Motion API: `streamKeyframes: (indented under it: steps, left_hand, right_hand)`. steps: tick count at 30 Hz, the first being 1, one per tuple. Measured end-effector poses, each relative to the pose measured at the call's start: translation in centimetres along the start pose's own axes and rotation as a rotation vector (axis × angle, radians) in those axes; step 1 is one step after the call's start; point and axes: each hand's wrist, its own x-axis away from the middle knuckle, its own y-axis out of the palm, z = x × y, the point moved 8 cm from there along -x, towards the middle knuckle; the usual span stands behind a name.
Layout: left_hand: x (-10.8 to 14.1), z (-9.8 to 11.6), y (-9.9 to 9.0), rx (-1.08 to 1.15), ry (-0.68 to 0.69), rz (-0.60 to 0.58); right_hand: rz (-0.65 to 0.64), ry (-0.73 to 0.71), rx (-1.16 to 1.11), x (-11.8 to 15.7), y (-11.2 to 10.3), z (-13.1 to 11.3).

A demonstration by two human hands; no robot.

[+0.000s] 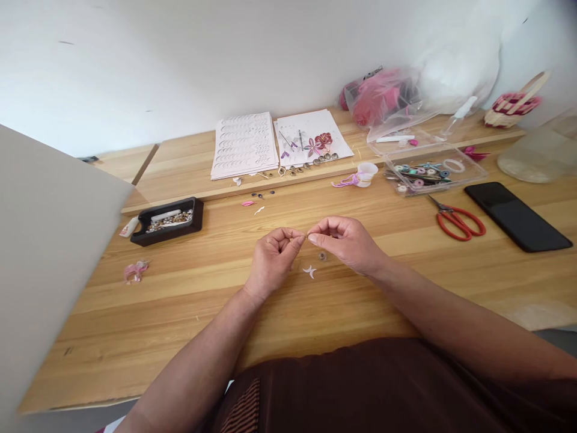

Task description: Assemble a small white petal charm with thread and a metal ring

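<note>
Near the middle of the wooden table (216, 300), my left hand (277, 258) and my right hand (345, 240) meet almost fingertip to fingertip. Both are pinched closed on something too small to make out. Just below the fingers lie a small white cut-out piece (309, 272) with curved points and a small round clear item (322, 256). A pink piece (247, 203), a thin white wavy strip (259, 210) and several small dark pieces (260, 195) lie beyond my left hand.
Red-handled scissors (460, 222) and a black phone (518, 215) lie right, by a clear box (433, 174) of spools. A black tray (167, 221) of beads stands left. On the back ledge are paper sheets (246, 144), flower ornaments (318, 144) and a small basket (511, 109).
</note>
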Motion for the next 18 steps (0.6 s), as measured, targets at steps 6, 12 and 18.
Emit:
streamKeyframes:
  steps: [6, 12, 18]
  left_hand:
    - [0.0, -0.1, 0.1, 0.008, -0.025, -0.024]
    - [0.0, 0.2, 0.0, -0.013, -0.011, -0.030]
    - [0.2, 0.7, 0.0, -0.103, 0.053, -0.022]
  right_hand:
    - [0.002, -0.077, 0.091, 0.3, 0.0, -1.3]
    - [0.035, -0.145, 0.225, 0.6, -0.2, -2.2]
    - [-0.019, -0.131, 0.211, 0.5, -0.1, -2.0]
